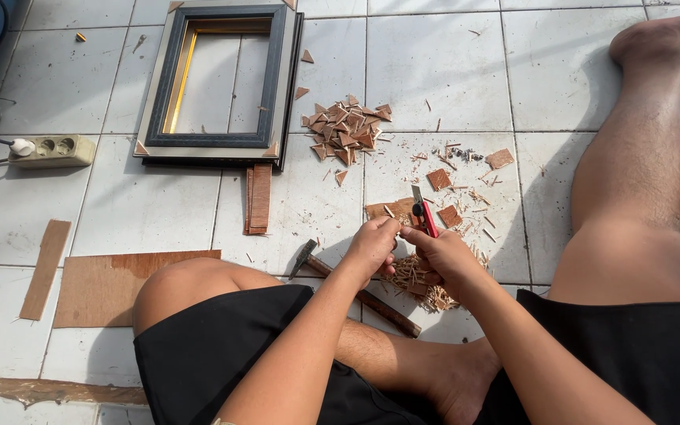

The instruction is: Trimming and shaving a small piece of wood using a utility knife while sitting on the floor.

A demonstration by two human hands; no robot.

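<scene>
fingers (382, 236) of the left hand (371, 245) are pinched together on a small piece of wood, mostly hidden under them, so its shape cannot be told. right hand (442, 256) is closed round a red utility knife (423, 214), blade pointing up and away from the body. judged step: trimming or shaving the small piece with the knife; the next cut calls for a firm pinch and a blade path kept off the left fingertips, which sit just beside it. the work sits on the tiled floor (450, 71) between the person's legs, directly over a heap of pale shavings (419, 282). a hammer (352, 287) lies touching that heap, handle running toward the person's foot. farther out: brown offcuts (444, 197) near the knife, a pile of triangular chips (348, 130) beyond, then a dark picture frame (218, 83) with gold inner edge. plywood sheet (120, 285) and power strip (49, 149) lie toward the floor's left side.
</scene>
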